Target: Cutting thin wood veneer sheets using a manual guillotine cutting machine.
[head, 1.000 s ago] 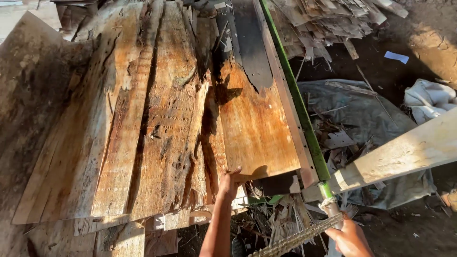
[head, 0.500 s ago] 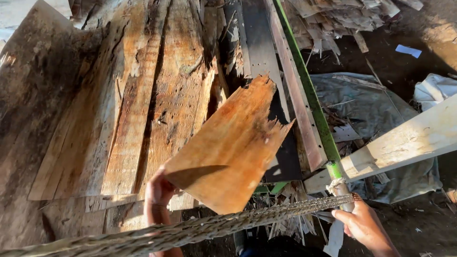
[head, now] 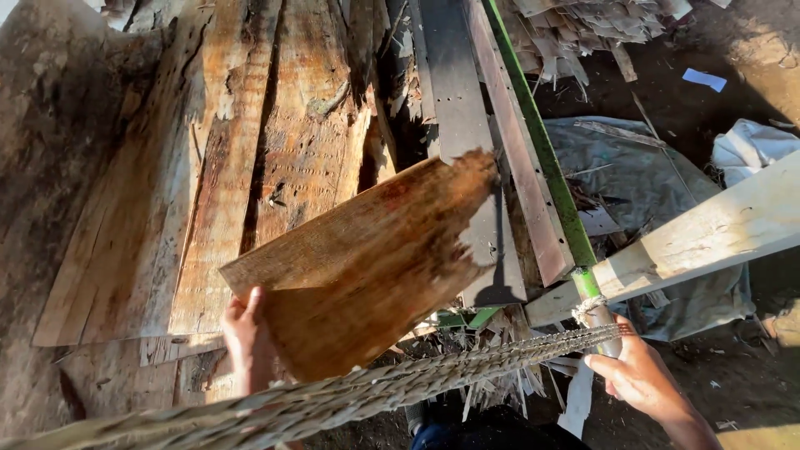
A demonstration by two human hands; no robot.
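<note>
Your left hand (head: 247, 337) clamps the plank's (head: 367, 258) near edge; it slants away toward 2 o'clock. Your right hand (head: 637, 375) wraps the green pole (head: 546, 162), beside the rope (head: 467, 367). A blue scrap (head: 704, 79) lies at 1 o'clock.

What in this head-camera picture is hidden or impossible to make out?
- Left hand: its palm and lower part are hidden behind the wooden board and the braided rope.
- Right hand: what its fingers grip is unclear where rope and green pole meet.
- The rope's left end is cut off by the frame edge.
</note>
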